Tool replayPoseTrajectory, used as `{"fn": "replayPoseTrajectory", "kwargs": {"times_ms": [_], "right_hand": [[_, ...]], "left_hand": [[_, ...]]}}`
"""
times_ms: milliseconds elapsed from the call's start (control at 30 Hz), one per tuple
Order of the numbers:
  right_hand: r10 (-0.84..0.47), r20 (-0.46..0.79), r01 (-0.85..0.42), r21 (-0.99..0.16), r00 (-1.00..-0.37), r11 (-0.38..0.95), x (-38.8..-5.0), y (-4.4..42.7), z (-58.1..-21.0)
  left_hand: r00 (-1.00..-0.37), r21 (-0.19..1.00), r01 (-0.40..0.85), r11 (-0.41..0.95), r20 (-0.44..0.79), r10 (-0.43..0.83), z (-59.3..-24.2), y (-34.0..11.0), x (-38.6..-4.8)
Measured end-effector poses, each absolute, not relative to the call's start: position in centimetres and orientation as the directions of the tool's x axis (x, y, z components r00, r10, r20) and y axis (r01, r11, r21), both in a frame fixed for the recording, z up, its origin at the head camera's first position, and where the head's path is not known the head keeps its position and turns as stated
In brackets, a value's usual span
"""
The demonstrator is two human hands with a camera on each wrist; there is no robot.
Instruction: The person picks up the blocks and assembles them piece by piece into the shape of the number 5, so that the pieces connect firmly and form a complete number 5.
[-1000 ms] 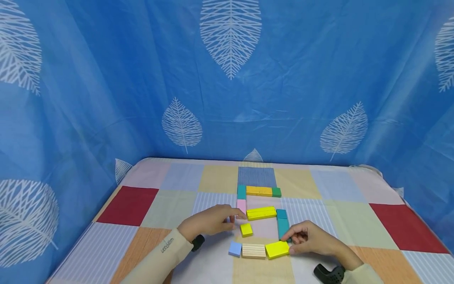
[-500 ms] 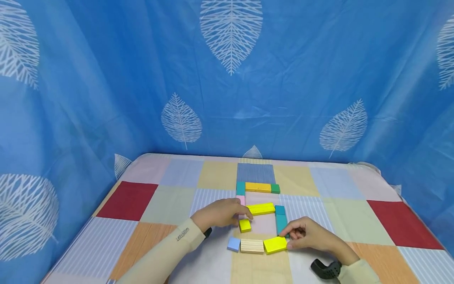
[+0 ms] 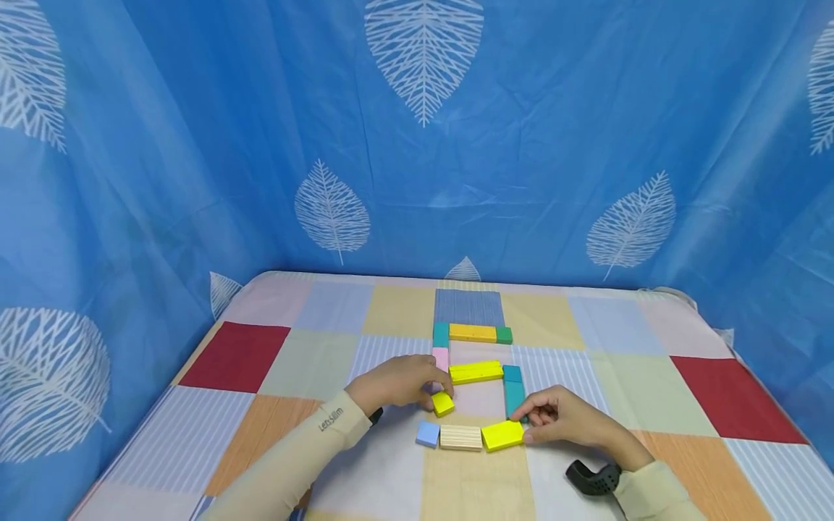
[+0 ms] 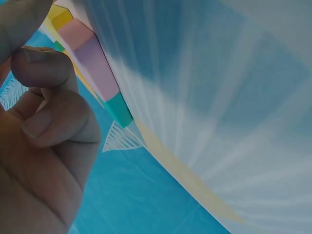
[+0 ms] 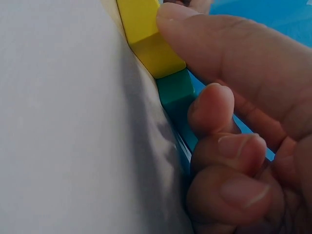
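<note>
Wooden blocks lie flat in an angular outline in the head view. My left hand (image 3: 404,381) pinches the small yellow square block (image 3: 443,404) between thumb and forefinger, beside the long yellow blocks (image 3: 476,372) and the pink block (image 3: 440,358). My right hand (image 3: 563,420) holds the right end of the yellow rectangular block (image 3: 503,435) with forefinger and thumb; its other fingers are curled. Left of that block are the striped wooden block (image 3: 461,438) and the light blue block (image 3: 427,434). In the right wrist view, a teal block (image 5: 176,90) sits against the yellow one.
Farther back lie an orange block (image 3: 472,333), a green block (image 3: 504,335) and a teal block (image 3: 441,333). More teal blocks (image 3: 513,394) run down the right side. A patchwork cloth (image 3: 326,347) covers the table; a blue leaf-patterned curtain (image 3: 521,145) hangs behind.
My left hand has come down onto the small yellow square block, which has shifted slightly left and turned. My right hand stays at the yellow rectangular block. The head view has tilted a little.
</note>
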State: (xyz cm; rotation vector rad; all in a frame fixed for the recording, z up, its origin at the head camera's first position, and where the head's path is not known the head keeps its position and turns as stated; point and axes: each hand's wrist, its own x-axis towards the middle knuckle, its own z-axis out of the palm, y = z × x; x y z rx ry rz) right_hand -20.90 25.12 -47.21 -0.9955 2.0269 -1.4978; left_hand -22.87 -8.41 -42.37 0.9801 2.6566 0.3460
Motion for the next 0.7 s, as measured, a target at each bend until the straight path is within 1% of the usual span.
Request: {"fn": "replayPoseTrajectory", "kwargs": {"times_ms": [300,533,700], "right_hand": [[-0.755,0.067,-0.292,-0.941,-0.652,0.169,-20.9,25.0,-47.2],[-0.760,0.076,-0.294,-0.943,-0.645,0.156,-20.9,25.1,-47.2],[-0.756,0.069,-0.308,-0.934,-0.651,0.180,-21.0,25.1,-47.5]], "left_hand": [[-0.777,0.343,0.522,0.781,-0.185,0.601,-42.4,-10.8,-22.3],[-0.775,0.392,0.512,0.764,-0.171,0.608,-42.1,-12.0,-21.4],[-0.785,0.383,0.498,0.778,-0.182,0.592,-42.3,-12.4,-21.0]]}}
